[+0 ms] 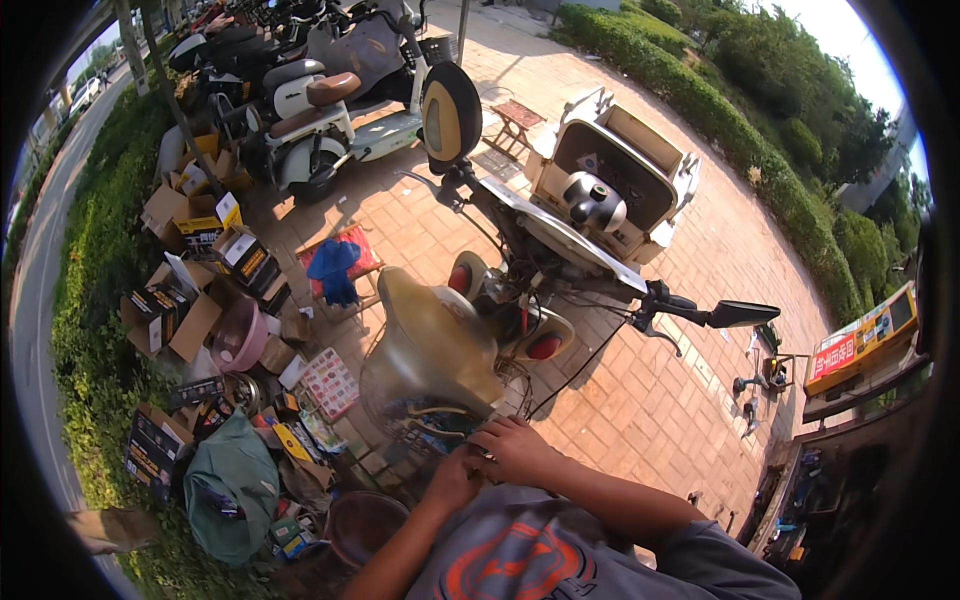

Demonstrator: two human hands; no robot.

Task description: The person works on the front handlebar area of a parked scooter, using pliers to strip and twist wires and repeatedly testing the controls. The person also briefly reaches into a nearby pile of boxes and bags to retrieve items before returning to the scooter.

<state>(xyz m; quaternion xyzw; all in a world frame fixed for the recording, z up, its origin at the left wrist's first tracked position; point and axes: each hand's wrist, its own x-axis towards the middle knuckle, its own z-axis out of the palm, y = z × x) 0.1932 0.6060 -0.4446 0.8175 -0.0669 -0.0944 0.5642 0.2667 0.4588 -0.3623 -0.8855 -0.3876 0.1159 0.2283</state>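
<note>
My left hand (455, 482) and my right hand (514, 450) are close together in front of my chest, fingers bent inward and nearly meeting. Whatever they pinch is too small or hidden to make out. Just beyond them is a tan, worn plastic front panel (430, 330) of an electric scooter or trike, with a wire basket (375, 390) partly hidden beneath its left edge. Behind the panel, the handlebar (600, 260) carries brake levers and two mirrors, one of them the right mirror (742, 315). Loose cables hang near two red-lensed lamps, including the right lamp (544, 346).
Open cardboard boxes (180, 300), a pink basin (238, 335) and a green bag (232, 490) crowd the left. A red stool (345, 262) holds blue gloves (335, 270). Parked scooters (330, 120) stand behind. Power tools (750, 385) lie on the right paving, near a workbench (840, 480).
</note>
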